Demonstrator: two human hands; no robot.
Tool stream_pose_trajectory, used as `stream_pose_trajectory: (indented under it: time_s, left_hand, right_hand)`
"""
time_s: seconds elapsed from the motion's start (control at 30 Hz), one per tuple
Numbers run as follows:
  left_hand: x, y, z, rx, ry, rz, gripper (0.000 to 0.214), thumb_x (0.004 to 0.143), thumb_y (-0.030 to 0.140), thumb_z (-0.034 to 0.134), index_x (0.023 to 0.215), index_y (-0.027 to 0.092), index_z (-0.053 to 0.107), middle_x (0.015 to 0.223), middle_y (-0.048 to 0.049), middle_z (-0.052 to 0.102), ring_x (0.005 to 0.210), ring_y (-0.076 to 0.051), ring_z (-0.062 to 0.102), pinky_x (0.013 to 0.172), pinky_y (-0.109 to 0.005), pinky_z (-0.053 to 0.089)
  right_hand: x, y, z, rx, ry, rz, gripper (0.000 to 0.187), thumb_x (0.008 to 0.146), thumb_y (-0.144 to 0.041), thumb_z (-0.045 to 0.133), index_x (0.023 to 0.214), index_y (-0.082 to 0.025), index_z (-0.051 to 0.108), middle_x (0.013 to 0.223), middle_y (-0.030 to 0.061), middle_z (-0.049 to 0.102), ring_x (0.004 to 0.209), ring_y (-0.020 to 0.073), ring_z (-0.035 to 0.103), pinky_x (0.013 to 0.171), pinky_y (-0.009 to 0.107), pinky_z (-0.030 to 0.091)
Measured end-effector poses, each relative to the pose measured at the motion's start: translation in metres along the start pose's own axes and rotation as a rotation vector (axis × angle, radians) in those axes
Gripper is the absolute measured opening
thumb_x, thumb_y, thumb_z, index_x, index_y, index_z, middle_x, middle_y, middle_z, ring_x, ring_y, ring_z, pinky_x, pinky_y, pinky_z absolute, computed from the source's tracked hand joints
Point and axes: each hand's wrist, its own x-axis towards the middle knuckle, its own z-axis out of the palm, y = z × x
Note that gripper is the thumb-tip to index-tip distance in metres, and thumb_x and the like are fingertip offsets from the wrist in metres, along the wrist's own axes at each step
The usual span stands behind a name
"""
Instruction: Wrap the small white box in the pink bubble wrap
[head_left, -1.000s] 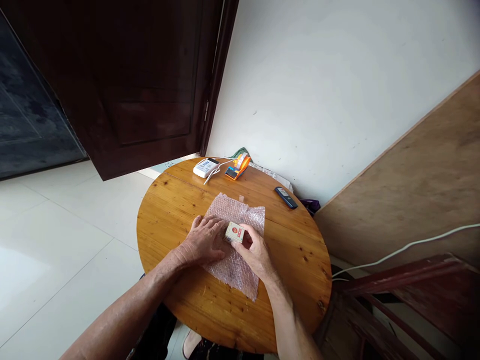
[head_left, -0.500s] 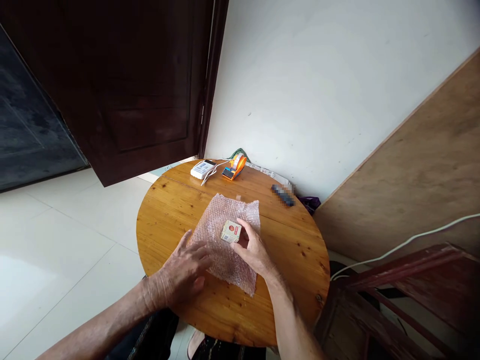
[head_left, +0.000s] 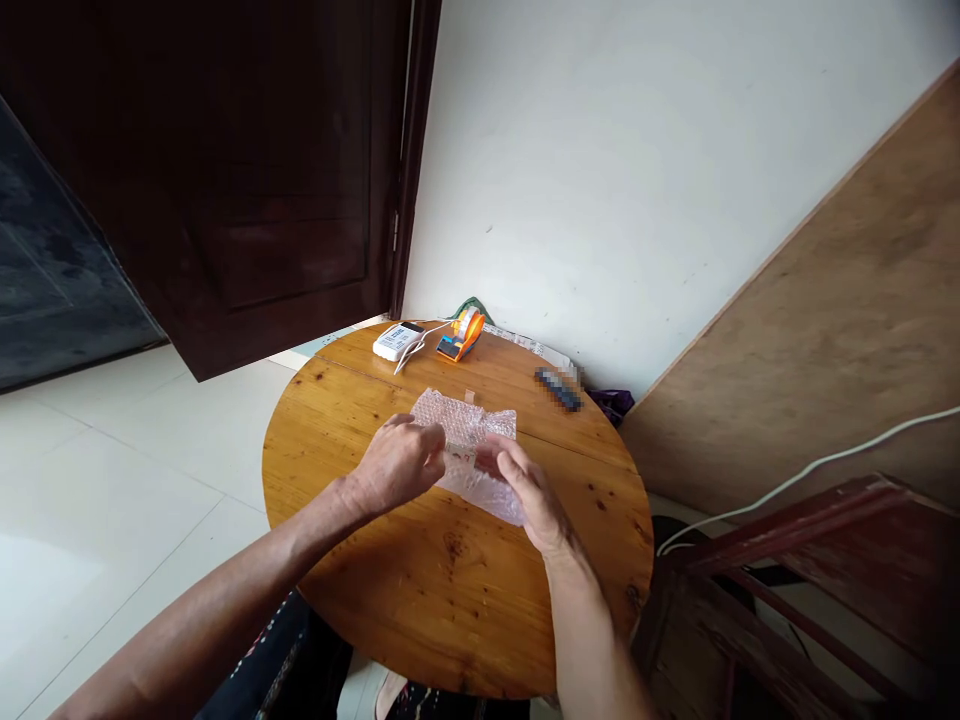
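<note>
In the head view, the small box [head_left: 459, 456] sits on the sheet of bubble wrap [head_left: 491, 497], between the two hands, with part of it seen only dimly. The wrap lies on the round wooden table [head_left: 450, 625], its far corners spread out beyond the hands. The left hand [head_left: 399, 462] is at the box's left, knuckles up and fingers curled in against the wrap; their tips are hidden, so I cannot tell whether it pinches the plastic. The right hand [head_left: 531, 492] is on the other side, its fingers loosely extended toward the box and not closed around it; whether the fingertips touch the box or only the wrap, I cannot tell. A little tab of clear tape [head_left: 469, 397] is just beyond the wrap's far edge. At the back of the table, an orange tape dispenser [head_left: 470, 337] stands beside a white device [head_left: 396, 341] with a white cord [head_left: 409, 352]. A dark, elongated object [head_left: 559, 389], blurred into blocks, lies near the table's right rim, well apart from both hands.
</note>
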Motion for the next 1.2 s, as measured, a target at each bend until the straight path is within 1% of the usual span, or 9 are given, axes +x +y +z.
stream_pose_trajectory:
  time_s: [0.1, 0.2, 0.33, 0.47, 0.53, 0.67, 0.83, 1.0, 1.2]
  left_hand:
    - [0.029, -0.002, 0.008, 0.031, -0.047, -0.035, 0.018, 0.080, 0.019, 0.051, 0.084, 0.019, 0.069, 0.076, -0.0080, 0.070, 0.079, -0.025, 0.066, 0.078, -0.035, 0.049]
    - [0.045, -0.009, 0.021, 0.028, -0.083, -0.045, 0.019, 0.079, 0.019, 0.052, 0.083, 0.020, 0.070, 0.078, -0.0082, 0.071, 0.081, -0.026, 0.067, 0.077, -0.035, 0.048]
    - [0.046, -0.022, 0.027, -0.182, -0.127, -0.110, 0.017, 0.081, 0.024, 0.055, 0.089, 0.020, 0.070, 0.082, -0.0049, 0.072, 0.077, -0.022, 0.067, 0.072, -0.030, 0.047]
    - [0.040, -0.033, 0.025, -0.393, -0.165, -0.149, 0.047, 0.073, 0.046, 0.070, 0.110, 0.018, 0.067, 0.094, -0.0059, 0.071, 0.082, -0.021, 0.066, 0.071, -0.027, 0.048]
    - [0.040, -0.035, 0.026, -0.433, -0.202, -0.152, 0.052, 0.067, 0.049, 0.076, 0.108, 0.018, 0.068, 0.093, -0.0051, 0.070, 0.083, -0.021, 0.064, 0.071, -0.027, 0.047]
    - [0.042, -0.032, 0.034, -0.547, -0.219, -0.171, 0.034, 0.066, 0.043, 0.076, 0.089, 0.018, 0.071, 0.080, -0.0003, 0.066, 0.076, -0.017, 0.059, 0.064, -0.023, 0.042]
    - [0.037, -0.029, 0.041, -0.656, -0.226, -0.204, 0.015, 0.070, 0.031, 0.068, 0.070, 0.016, 0.065, 0.056, 0.0051, 0.049, 0.056, -0.011, 0.044, 0.053, -0.022, 0.032]
    - [0.022, -0.028, 0.037, -0.696, -0.235, -0.189, 0.011, 0.069, 0.027, 0.065, 0.068, 0.016, 0.063, 0.057, 0.0051, 0.048, 0.056, -0.010, 0.042, 0.053, -0.021, 0.029]
    - [0.016, -0.023, 0.035, -0.701, -0.214, -0.260, 0.005, 0.070, 0.021, 0.060, 0.069, 0.016, 0.059, 0.056, 0.0068, 0.045, 0.053, -0.009, 0.039, 0.051, -0.021, 0.028]
  right_hand:
    - [-0.002, -0.003, -0.004, 0.018, -0.006, -0.026, 0.071, 0.072, -0.071, 0.064, 0.124, -0.023, 0.059, 0.124, 0.0100, 0.066, 0.121, 0.0304, 0.056, 0.102, 0.044, 0.041]
    - [-0.001, -0.002, 0.000, -0.106, 0.114, 0.015, 0.056, 0.066, -0.055, 0.076, 0.111, -0.023, 0.066, 0.111, 0.0071, 0.070, 0.105, 0.0270, 0.062, 0.088, 0.038, 0.047]
    - [0.002, 0.004, 0.011, -0.174, 0.257, 0.043, 0.023, 0.070, -0.041, 0.070, 0.078, -0.020, 0.066, 0.069, -0.0009, 0.063, 0.065, 0.0153, 0.056, 0.064, 0.028, 0.044]
    - [0.004, 0.006, 0.019, -0.099, 0.268, 0.072, 0.021, 0.069, -0.039, 0.068, 0.070, -0.020, 0.061, 0.062, -0.0036, 0.056, 0.056, 0.0115, 0.048, 0.053, 0.024, 0.040]
    - [0.003, 0.005, 0.021, -0.047, 0.266, 0.103, 0.023, 0.067, -0.041, 0.069, 0.072, -0.020, 0.060, 0.062, -0.0039, 0.056, 0.055, 0.0112, 0.048, 0.051, 0.023, 0.041]
    - [0.003, 0.003, 0.021, 0.005, 0.256, 0.122, 0.027, 0.065, -0.043, 0.071, 0.073, -0.021, 0.059, 0.063, -0.0038, 0.056, 0.055, 0.0114, 0.049, 0.050, 0.023, 0.043]
    - [0.002, 0.003, 0.019, -0.072, 0.232, 0.093, 0.024, 0.067, -0.042, 0.069, 0.069, -0.020, 0.059, 0.059, -0.0046, 0.053, 0.053, 0.0106, 0.045, 0.051, 0.022, 0.038]
    - [0.001, 0.004, 0.019, -0.130, 0.150, 0.066, 0.021, 0.068, -0.039, 0.068, 0.068, -0.019, 0.060, 0.059, -0.0039, 0.053, 0.056, 0.0109, 0.044, 0.052, 0.023, 0.034]
    - [0.001, 0.006, 0.018, -0.129, 0.182, 0.101, 0.022, 0.069, -0.039, 0.067, 0.068, -0.020, 0.055, 0.056, -0.0051, 0.051, 0.053, 0.0114, 0.046, 0.051, 0.024, 0.036]
